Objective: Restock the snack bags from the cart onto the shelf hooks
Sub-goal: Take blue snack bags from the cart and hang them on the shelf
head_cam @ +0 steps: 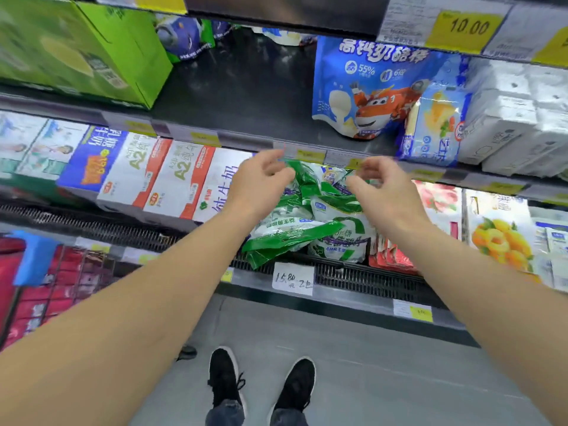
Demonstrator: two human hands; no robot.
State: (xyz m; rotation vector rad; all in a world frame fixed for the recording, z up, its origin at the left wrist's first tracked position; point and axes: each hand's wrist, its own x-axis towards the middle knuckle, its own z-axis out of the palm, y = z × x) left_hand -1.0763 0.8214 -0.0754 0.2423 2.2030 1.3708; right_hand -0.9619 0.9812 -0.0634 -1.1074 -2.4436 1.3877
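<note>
Black shoes (261, 385) on grey floor (384, 379) at bottom. Both forearms extended to middle shelf (246, 139). Left hand (261, 182): grip loosely curled, fingertips at top edge of green bags (310, 219); firm hold not confirmable. Right hand (381, 186): grip likewise half-curled at bags' top, contact unclear. Bags heaped under shelf edge, between milk cartons (172, 179) and red packs (393, 256). Handwritten price tag (293, 278) below. Blue pouch (368, 90) on shelf above.
</note>
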